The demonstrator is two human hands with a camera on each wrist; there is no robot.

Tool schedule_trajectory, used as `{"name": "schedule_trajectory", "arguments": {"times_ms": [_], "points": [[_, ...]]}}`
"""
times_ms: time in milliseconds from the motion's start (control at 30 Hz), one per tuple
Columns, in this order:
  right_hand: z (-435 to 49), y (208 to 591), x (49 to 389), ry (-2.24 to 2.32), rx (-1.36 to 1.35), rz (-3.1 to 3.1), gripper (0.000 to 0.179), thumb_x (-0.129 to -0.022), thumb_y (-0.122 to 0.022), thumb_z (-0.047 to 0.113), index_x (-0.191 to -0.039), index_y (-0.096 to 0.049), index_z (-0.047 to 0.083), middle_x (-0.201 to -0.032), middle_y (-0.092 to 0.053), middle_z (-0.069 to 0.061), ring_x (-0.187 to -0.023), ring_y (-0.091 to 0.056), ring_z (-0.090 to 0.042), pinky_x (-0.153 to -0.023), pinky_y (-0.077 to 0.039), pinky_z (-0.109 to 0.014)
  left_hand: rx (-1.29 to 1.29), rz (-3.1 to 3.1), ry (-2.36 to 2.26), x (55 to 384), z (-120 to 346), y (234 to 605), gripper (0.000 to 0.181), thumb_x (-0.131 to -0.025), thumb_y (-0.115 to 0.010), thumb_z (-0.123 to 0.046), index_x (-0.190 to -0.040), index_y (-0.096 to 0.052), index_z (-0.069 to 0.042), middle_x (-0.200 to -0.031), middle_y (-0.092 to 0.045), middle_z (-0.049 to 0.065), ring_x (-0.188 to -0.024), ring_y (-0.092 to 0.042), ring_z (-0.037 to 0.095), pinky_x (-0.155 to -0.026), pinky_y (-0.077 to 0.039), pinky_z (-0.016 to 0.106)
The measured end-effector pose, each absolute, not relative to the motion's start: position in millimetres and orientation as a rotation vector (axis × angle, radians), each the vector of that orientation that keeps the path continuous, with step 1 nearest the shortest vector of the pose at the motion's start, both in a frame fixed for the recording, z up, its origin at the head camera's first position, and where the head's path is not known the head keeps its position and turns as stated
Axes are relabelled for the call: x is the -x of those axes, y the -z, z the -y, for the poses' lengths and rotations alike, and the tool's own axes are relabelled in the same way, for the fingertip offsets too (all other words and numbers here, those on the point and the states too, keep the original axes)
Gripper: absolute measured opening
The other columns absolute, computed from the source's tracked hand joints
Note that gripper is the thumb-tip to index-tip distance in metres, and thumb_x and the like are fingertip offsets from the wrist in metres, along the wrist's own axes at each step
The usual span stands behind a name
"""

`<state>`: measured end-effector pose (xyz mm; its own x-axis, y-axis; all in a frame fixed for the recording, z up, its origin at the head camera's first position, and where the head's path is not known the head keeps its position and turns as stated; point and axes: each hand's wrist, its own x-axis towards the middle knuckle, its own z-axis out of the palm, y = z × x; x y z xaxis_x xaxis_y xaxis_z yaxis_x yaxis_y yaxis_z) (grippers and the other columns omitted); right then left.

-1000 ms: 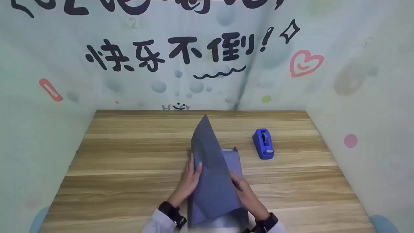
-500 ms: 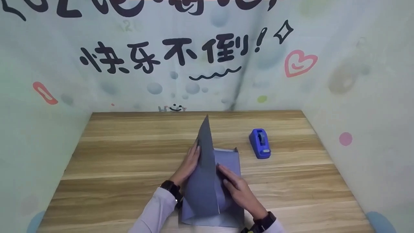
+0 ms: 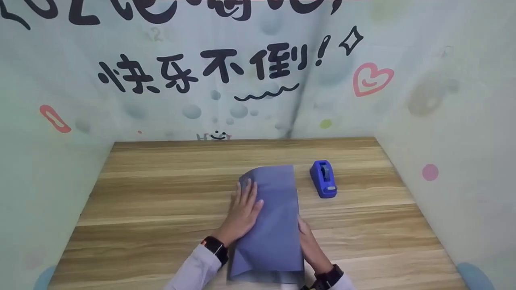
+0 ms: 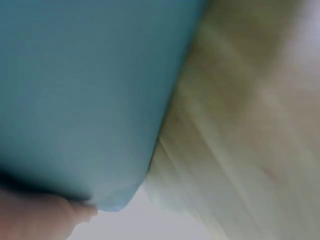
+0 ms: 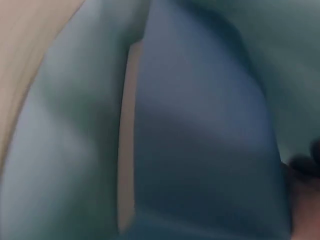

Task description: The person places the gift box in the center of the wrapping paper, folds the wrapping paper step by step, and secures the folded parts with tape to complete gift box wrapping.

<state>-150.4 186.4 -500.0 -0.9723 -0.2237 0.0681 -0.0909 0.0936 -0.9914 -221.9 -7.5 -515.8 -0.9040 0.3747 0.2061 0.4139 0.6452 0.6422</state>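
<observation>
A sheet of blue-grey wrapping paper (image 3: 274, 225) lies folded over in the head view, its far end slightly raised and its near end showing an opening. My left hand (image 3: 242, 217) rests on its left side, fingers stretched out and pointing away from me. Against the right edge of the paper is my right hand (image 3: 310, 243), its fingertips partly hidden by that edge. In the right wrist view a pale strip (image 5: 127, 130) like a box's side shows between layers of the paper (image 5: 200, 100). Smooth paper (image 4: 90, 90) and part of the left hand (image 4: 40, 215) appear in the left wrist view.
A blue tape dispenser (image 3: 323, 179) stands on the wood-grain table (image 3: 161, 181) to the right of the paper. Behind the table hangs a pale printed backdrop (image 3: 181, 40), which also closes off both sides.
The upright paper flap has come down to the right and now covers the layer beneath. My left hand turned palm-down onto the paper; the right hand shifted out to the right edge.
</observation>
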Motion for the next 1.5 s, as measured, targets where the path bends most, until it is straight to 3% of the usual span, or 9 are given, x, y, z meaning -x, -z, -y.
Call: {"name": "schedule_trajectory", "arguments": {"times_ms": [200, 333, 433, 567, 667, 967, 1267, 1400, 1500], "points": [[-184.4, 492.4, 160.2, 2.251, -0.031, -2.091, 0.059, -0.103, -0.024, 0.035, -0.148, -0.009, 0.001, -0.156, -0.008, -0.016, -0.144, -0.005, -0.027, -0.117, -0.005, -0.046, 0.885, 2.802, 0.610, 203.8, 7.6, 515.2, 0.055, -0.100, -0.029, -0.042, -0.144, -0.034, -0.009, -0.154, -0.023, 0.007, -0.143, -0.010, 0.034, -0.113, -0.011, 0.058], [-185.9, 486.9, 165.8, 2.166, -0.210, -2.148, 0.061, -0.099, -0.041, 0.030, -0.146, -0.018, -0.002, -0.147, -0.030, -0.023, -0.135, -0.032, -0.032, -0.111, -0.028, -0.045, 0.931, 2.785, 0.502, 202.5, 7.6, 517.9, 0.052, -0.099, -0.028, -0.046, -0.143, -0.037, -0.019, -0.152, -0.030, -0.001, -0.142, -0.019, 0.029, -0.113, -0.011, 0.058], [-188.5, 483.8, 170.2, 1.978, -0.322, -2.298, 0.051, -0.094, -0.053, 0.029, -0.132, -0.043, -0.003, -0.106, -0.064, -0.021, -0.088, -0.063, -0.021, -0.073, -0.053, -0.031, 0.931, 2.780, 0.518, 202.5, 8.0, 519.5, 0.050, -0.098, -0.029, -0.047, -0.142, -0.039, -0.024, -0.151, -0.030, -0.002, -0.142, -0.020, 0.029, -0.113, -0.012, 0.058], [-194.7, 486.3, 177.1, 1.633, -0.294, -2.587, 0.026, -0.087, -0.063, 0.026, -0.077, -0.059, 0.002, -0.050, -0.048, 0.004, -0.039, -0.039, -0.005, -0.037, -0.031, -0.020, 0.929, 2.757, 0.570, 202.4, 9.1, 520.1, 0.048, -0.098, -0.032, -0.045, -0.141, -0.042, -0.024, -0.151, -0.032, -0.002, -0.142, -0.021, 0.029, -0.113, -0.011, 0.058], [-200.1, 492.6, 180.2, 1.504, -0.192, -2.715, 0.033, -0.085, -0.065, 0.021, -0.060, -0.047, 0.009, -0.044, -0.035, 0.008, -0.037, -0.032, -0.004, -0.037, -0.025, -0.019, 0.915, 2.723, 0.653, 202.4, 9.4, 521.2, 0.047, -0.098, -0.035, -0.043, -0.139, -0.044, -0.021, -0.150, -0.034, 0.000, -0.142, -0.021, 0.031, -0.112, -0.013, 0.058], [-217.5, 509.4, 187.7, 1.902, -0.073, -2.279, 0.031, -0.088, -0.062, 0.012, -0.062, -0.046, 0.008, -0.039, -0.033, 0.009, -0.033, -0.030, -0.002, -0.037, -0.025, -0.018, 0.627, 2.642, 1.309, 191.0, 12.0, 528.9, 0.064, -0.095, -0.048, -0.037, -0.146, -0.027, -0.004, -0.155, -0.012, 0.016, -0.140, -0.010, 0.044, -0.110, -0.018, 0.061], [-218.5, 493.9, 183.4, 1.899, 0.091, -2.170, 0.031, -0.089, -0.056, 0.003, -0.062, -0.040, -0.003, -0.041, -0.034, 0.011, -0.034, -0.031, 0.001, -0.038, -0.026, -0.016, 0.483, 2.629, 1.572, 208.4, 33.5, 524.4, 0.062, -0.097, -0.048, -0.027, -0.145, -0.023, 0.002, -0.150, -0.019, 0.026, -0.136, -0.020, 0.046, -0.108, -0.020, 0.061], [-215.9, 492.0, 181.8, 1.834, 0.187, -2.172, 0.032, -0.089, -0.055, 0.003, -0.070, -0.038, -0.016, -0.043, -0.035, 0.012, -0.035, -0.031, 0.002, -0.038, -0.027, -0.015, 0.429, 2.664, 1.676, 241.4, 55.0, 518.2, 0.051, -0.099, -0.042, -0.019, -0.142, -0.028, 0.005, -0.142, -0.031, 0.031, -0.126, -0.038, 0.047, -0.105, -0.030, 0.059], [-215.4, 491.9, 180.9, 1.807, 0.227, -2.179, 0.033, -0.089, -0.056, 0.003, -0.071, -0.038, -0.018, -0.044, -0.035, 0.012, -0.035, -0.032, 0.002, -0.038, -0.028, -0.014, 0.342, 2.730, 1.849, 262.3, 70.4, 517.7, 0.045, -0.100, -0.038, -0.016, -0.141, -0.032, 0.002, -0.128, -0.046, 0.029, -0.093, -0.059, 0.037, -0.085, -0.048, 0.053]]}}
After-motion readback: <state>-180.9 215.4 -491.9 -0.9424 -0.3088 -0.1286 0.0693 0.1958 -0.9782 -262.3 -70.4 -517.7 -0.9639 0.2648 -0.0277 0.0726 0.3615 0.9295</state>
